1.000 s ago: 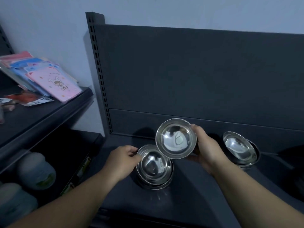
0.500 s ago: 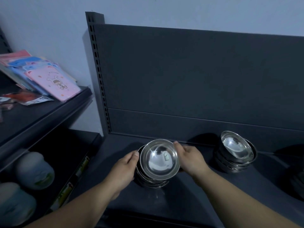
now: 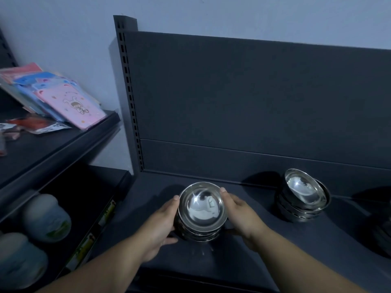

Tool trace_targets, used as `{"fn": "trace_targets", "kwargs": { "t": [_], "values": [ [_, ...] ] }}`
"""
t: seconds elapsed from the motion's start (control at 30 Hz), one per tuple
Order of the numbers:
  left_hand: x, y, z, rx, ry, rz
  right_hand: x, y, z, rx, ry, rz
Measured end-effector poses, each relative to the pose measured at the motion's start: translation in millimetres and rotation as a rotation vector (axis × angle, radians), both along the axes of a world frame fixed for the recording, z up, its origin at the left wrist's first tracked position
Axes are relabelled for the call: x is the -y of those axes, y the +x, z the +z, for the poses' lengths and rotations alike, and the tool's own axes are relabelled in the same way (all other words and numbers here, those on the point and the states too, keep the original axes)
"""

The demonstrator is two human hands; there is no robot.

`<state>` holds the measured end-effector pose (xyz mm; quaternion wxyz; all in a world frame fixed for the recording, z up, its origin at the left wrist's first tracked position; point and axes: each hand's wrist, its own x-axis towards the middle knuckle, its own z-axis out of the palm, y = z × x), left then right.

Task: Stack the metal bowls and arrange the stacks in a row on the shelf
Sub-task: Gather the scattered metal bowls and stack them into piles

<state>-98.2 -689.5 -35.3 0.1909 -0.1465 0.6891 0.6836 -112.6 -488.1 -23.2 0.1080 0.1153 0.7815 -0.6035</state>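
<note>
A stack of shiny metal bowls (image 3: 202, 210) stands on the dark shelf (image 3: 243, 259) near its front middle. My left hand (image 3: 160, 220) cups the stack's left side and my right hand (image 3: 239, 212) cups its right side, with fingers curved against the rims. A second stack of metal bowls (image 3: 302, 197) stands farther right near the back panel, its top bowl tilted. At the far right edge a dark shape is only partly in view.
A dark back panel (image 3: 254, 106) and slotted upright (image 3: 127, 92) rise behind the shelf. On the left unit, pink and blue packets (image 3: 69, 102) lie on the upper shelf and pale lidded jars (image 3: 46, 218) stand below.
My right hand lowered the raised bowl onto the left stack. Both hands now hold the stack's sides. The right stack has not moved.
</note>
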Motion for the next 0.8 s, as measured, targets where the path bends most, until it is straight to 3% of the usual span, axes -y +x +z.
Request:
{"fn": "trace_targets", "kwargs": {
  "t": [0.17,0.3,0.8],
  "values": [
    [0,9,-3,0.02,0.044,-0.118,0,15,-7,0.119,-0.13,0.092],
    [0,10,-4,-0.052,0.096,-0.156,6,23,-8,0.063,-0.18,0.044],
    [-39,74,19,-0.319,0.002,-0.264,-28,119,13,-0.086,-0.249,-0.159]
  ]
}}
